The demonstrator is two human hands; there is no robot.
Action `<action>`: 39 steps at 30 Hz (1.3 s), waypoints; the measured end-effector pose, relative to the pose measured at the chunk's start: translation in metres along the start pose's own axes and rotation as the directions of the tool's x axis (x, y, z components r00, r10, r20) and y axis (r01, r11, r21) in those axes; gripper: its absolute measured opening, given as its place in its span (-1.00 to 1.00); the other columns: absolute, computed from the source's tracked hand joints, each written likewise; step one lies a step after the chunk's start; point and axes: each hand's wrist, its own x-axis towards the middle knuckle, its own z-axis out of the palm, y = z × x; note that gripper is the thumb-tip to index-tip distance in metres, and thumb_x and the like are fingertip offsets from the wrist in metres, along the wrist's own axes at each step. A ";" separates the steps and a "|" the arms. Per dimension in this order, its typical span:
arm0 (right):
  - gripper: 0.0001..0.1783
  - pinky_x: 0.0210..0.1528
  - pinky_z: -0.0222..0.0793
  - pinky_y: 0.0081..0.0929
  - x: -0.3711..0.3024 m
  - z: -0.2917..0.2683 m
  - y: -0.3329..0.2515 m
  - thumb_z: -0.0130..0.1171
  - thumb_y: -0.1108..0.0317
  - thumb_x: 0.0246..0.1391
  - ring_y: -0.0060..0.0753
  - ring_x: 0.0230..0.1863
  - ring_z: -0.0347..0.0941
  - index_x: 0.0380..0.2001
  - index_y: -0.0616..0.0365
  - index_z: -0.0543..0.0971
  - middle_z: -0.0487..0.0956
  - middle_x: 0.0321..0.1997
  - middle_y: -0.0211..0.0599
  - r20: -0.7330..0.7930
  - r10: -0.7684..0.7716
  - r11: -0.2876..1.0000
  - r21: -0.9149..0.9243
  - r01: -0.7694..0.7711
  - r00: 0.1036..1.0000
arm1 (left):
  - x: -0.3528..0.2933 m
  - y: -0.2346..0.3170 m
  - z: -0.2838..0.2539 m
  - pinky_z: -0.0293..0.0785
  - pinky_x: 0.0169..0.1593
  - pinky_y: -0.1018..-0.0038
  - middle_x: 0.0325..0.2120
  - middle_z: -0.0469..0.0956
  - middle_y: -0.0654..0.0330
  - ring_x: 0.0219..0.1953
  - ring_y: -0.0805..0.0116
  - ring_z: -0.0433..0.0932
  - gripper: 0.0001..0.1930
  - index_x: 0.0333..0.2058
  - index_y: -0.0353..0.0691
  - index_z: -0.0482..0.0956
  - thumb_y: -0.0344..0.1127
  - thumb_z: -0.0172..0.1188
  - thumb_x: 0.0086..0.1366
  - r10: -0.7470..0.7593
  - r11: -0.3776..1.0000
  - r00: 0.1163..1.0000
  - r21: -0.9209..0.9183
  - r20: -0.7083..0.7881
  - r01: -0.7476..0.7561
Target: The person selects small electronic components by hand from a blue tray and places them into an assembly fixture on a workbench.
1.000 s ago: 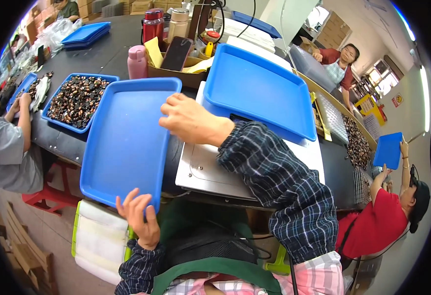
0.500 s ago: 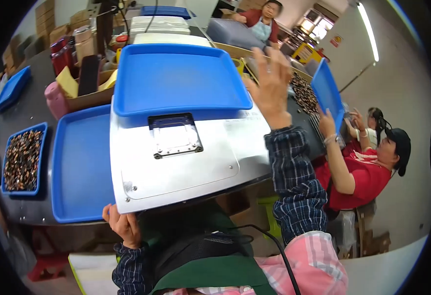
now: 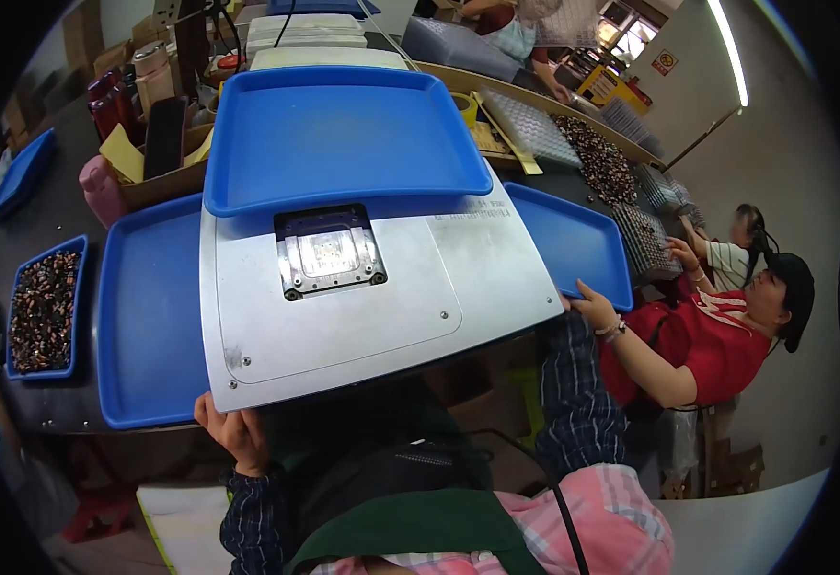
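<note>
A silver metal plate (image 3: 381, 331) with a square die-like fixture (image 3: 330, 251) set in its opening lies in front of me. An empty blue tray (image 3: 343, 144) rests on its far part. My left hand (image 3: 235, 436) has its fingers curled on the plate's near left corner. My right hand is mostly hidden at the plate's near right corner; only the checked sleeve (image 3: 581, 393) shows well. Beside that corner, a co-worker's hand (image 3: 594, 307) holds the near edge of another blue tray (image 3: 573, 244), which lies to the right of the plate.
Left of the plate lie a large blue tray (image 3: 142, 316) and a smaller tray of small dark pieces (image 3: 46, 316). A pink bottle (image 3: 103, 190) and a phone (image 3: 165, 139) stand behind. Clear blister trays (image 3: 530, 127) and loose pieces (image 3: 597, 161) lie far right.
My right hand has dropped from above the far blue tray to the plate's right corner. The co-worker's upright blue tray now lies flat beside the plate. My left hand stays.
</note>
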 end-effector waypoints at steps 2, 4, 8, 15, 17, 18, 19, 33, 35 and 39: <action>-0.53 -0.11 0.27 -0.29 -0.008 0.011 0.014 0.07 0.19 -0.08 -0.10 -0.15 0.36 -0.08 0.16 0.35 0.43 -0.22 0.03 -0.065 -0.033 0.990 -0.139 0.023 0.997 | 0.003 0.004 -0.002 0.15 -0.13 0.30 -0.43 0.41 0.06 -0.31 0.12 0.33 -0.85 -0.47 -0.36 0.47 -0.40 -0.02 0.09 0.008 0.999 1.000 -0.031 0.014 -0.007; -0.59 -0.14 0.26 -0.27 -0.015 0.025 0.031 0.03 0.22 -0.09 -0.09 -0.20 0.36 -0.13 0.14 0.39 0.46 -0.29 -0.07 -0.124 -0.076 0.964 -0.262 0.041 0.989 | 0.002 0.007 -0.003 0.14 -0.12 0.30 -0.42 0.42 0.05 -0.30 0.12 0.33 -0.85 -0.47 -0.36 0.48 -0.39 -0.02 0.10 -0.001 1.000 1.000 -0.017 0.018 0.001; -0.62 -0.20 0.26 -0.27 -0.039 0.024 0.060 0.08 0.25 -0.20 -0.11 -0.22 0.34 -0.22 0.09 0.47 0.49 -0.35 -0.23 -0.323 -0.218 0.851 -0.525 0.018 0.921 | 0.001 0.010 0.001 0.14 -0.12 0.30 -0.40 0.43 0.05 -0.29 0.13 0.34 -0.84 -0.46 -0.36 0.48 -0.38 -0.02 0.10 -0.022 0.999 1.000 -0.026 0.005 0.022; -0.78 -0.30 0.31 -0.27 -0.047 0.034 0.033 0.13 0.29 -0.27 -0.08 -0.34 0.40 -0.47 0.12 0.56 0.49 -0.45 -0.18 -0.457 0.062 0.980 -0.139 -0.140 0.887 | -0.006 0.006 0.002 0.09 -0.04 0.27 -0.34 0.47 0.04 -0.23 0.13 0.34 -0.77 -0.41 -0.38 0.49 -0.36 -0.11 0.17 -0.039 0.999 0.998 -0.022 0.041 0.040; -0.79 -0.30 0.32 -0.29 -0.033 0.036 0.006 0.12 0.31 -0.24 -0.05 -0.33 0.41 -0.46 0.15 0.56 0.50 -0.43 -0.16 -0.351 0.141 0.985 -0.043 -0.167 0.926 | -0.006 0.006 0.001 0.09 -0.02 0.27 -0.33 0.47 0.04 -0.21 0.13 0.34 -0.76 -0.40 -0.38 0.50 -0.36 -0.12 0.18 -0.029 1.000 0.999 -0.004 0.040 0.029; -0.79 -0.29 0.32 -0.30 -0.023 0.029 -0.009 0.12 0.32 -0.23 -0.04 -0.32 0.41 -0.45 0.18 0.55 0.51 -0.41 -0.14 -0.239 0.183 0.982 -0.010 -0.191 0.954 | -0.006 0.005 0.002 0.08 0.00 0.27 -0.31 0.48 0.03 -0.18 0.13 0.35 -0.75 -0.39 -0.38 0.50 -0.36 -0.13 0.18 -0.028 1.000 0.999 0.005 0.027 0.028; -0.79 -0.28 0.32 -0.31 -0.018 0.024 -0.017 0.12 0.34 -0.21 -0.03 -0.30 0.41 -0.44 0.21 0.54 0.51 -0.39 -0.11 -0.125 0.219 0.976 0.019 -0.219 0.968 | -0.005 0.005 0.003 0.08 0.00 0.27 -0.31 0.48 0.03 -0.18 0.13 0.35 -0.75 -0.39 -0.38 0.50 -0.36 -0.13 0.18 -0.021 1.000 0.999 0.002 0.030 0.021; -0.73 -0.11 0.22 -0.27 -0.048 0.016 0.026 0.17 0.30 -0.19 -0.12 -0.24 0.41 -0.41 0.27 0.53 0.51 -0.37 -0.07 -0.621 -0.061 0.998 -0.041 0.045 0.781 | -0.013 0.006 0.003 0.09 -0.02 0.26 -0.25 0.46 -0.02 -0.14 0.06 0.31 -0.63 -0.32 -0.41 0.48 -0.24 -0.24 0.27 -0.113 0.993 0.991 -0.032 0.067 0.116; -0.78 -0.09 0.17 -0.24 -0.080 0.014 0.053 0.14 0.29 -0.15 -0.14 -0.23 0.39 -0.45 0.23 0.54 0.52 -0.38 -0.11 -0.714 -0.071 0.957 -0.244 -0.153 0.696 | -0.005 0.012 0.009 0.25 -0.31 0.26 -0.45 0.48 -0.05 -0.41 0.03 0.40 -0.62 -0.43 -0.37 0.51 -0.19 -0.21 0.24 -0.104 0.993 0.993 -0.065 -0.056 0.101; -0.79 -0.25 0.19 -0.26 -0.114 0.029 0.076 0.02 0.34 -0.01 -0.09 -0.34 0.36 -0.57 0.25 0.52 0.50 -0.43 -0.16 -0.668 -0.015 0.952 -0.237 -0.193 0.744 | -0.016 -0.002 0.009 0.24 -0.31 0.24 -0.43 0.46 -0.06 -0.39 -0.01 0.39 -0.57 -0.39 -0.37 0.49 -0.12 -0.25 0.25 -0.151 0.986 0.988 -0.070 0.025 0.152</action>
